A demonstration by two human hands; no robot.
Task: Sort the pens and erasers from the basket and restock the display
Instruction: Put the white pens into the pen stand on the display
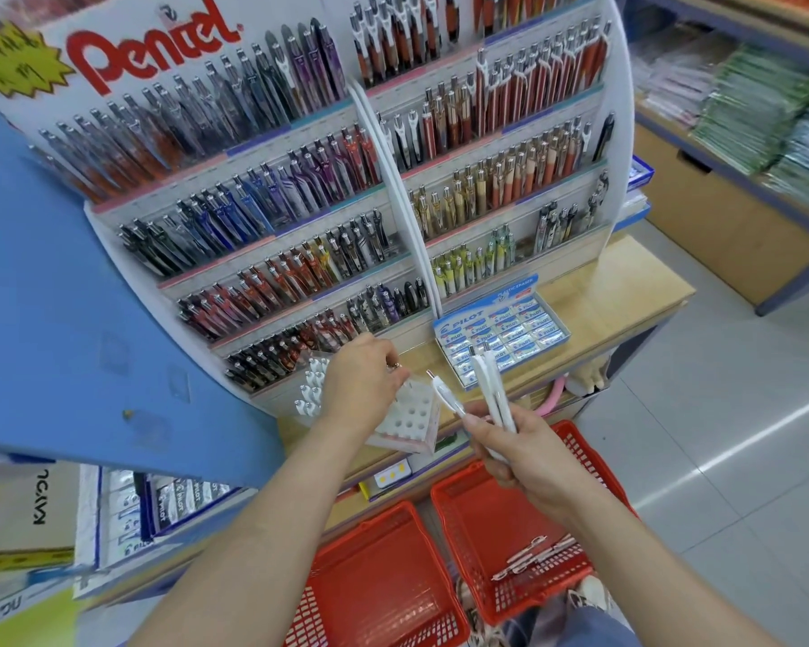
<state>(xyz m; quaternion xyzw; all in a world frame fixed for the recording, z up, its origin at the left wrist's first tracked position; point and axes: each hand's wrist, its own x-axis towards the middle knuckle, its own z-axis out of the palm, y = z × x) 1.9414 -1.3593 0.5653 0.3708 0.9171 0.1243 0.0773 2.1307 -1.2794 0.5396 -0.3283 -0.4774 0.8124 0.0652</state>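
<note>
A light wooden bench (619, 291) carries a tall white tiered pen display (623, 133) at the back. Just beside the display's foot lies a blue cardboard eraser box (441, 327), and near the front edge a white perforated plastic pen block (412, 415). Below, two red plastic mesh baskets (479, 520) sit side by side on the grey tiled floor (729, 459).

Head view, downward, near display (300, 203)

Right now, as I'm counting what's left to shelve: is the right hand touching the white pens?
Touching. The head view shows the right hand gripping the white pens, fingers curled round their lower ends.
</note>
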